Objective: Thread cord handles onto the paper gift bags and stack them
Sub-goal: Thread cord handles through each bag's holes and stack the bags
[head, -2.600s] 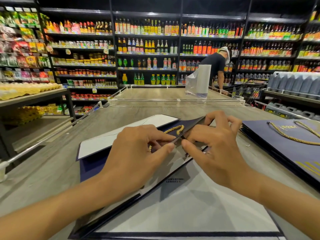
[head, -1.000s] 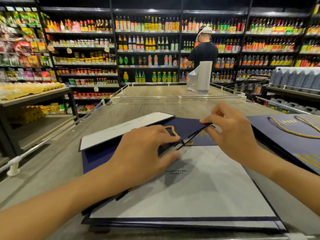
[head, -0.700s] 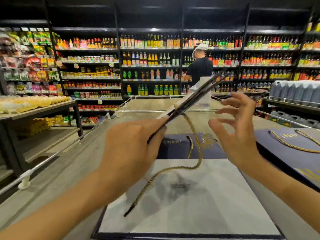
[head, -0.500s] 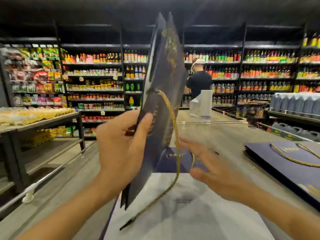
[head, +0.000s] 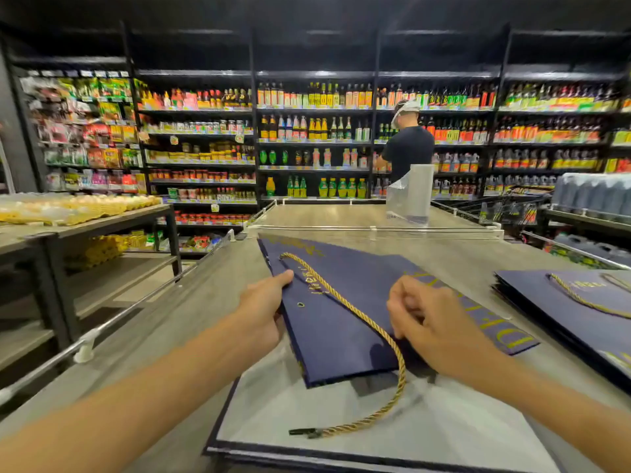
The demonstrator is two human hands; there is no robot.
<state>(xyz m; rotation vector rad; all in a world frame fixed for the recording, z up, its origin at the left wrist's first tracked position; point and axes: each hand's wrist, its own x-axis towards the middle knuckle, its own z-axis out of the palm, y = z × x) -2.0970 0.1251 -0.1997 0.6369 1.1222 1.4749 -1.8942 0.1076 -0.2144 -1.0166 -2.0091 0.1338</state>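
While the navy gift bag [head: 341,322] is lying flat atop the unthreaded stack [head: 426,435], the left hand [head: 264,312] is pinching its left edge beside the empty eyelet [head: 300,304]. Curled loosely, the right hand [head: 430,322] is resting on the bag, gripping nothing I can make out. Running lengthwise toward us, the gold cord [head: 362,315] is trailing its loose tip [head: 304,432] off the bag's near edge, roughly midway between both hands.

Bare wood-grain desk [head: 218,302] lies open left of the flat navy paper gift bag [head: 341,322], bounded by a low clear rail [head: 112,319] along its left edge. To the right, a stack of navy bags with gold cord handles [head: 580,308] blocks passage. Far side: a clear divider rail [head: 372,229] crosses the desk, with an upright white roll of plastic bags [head: 415,192] beyond it.
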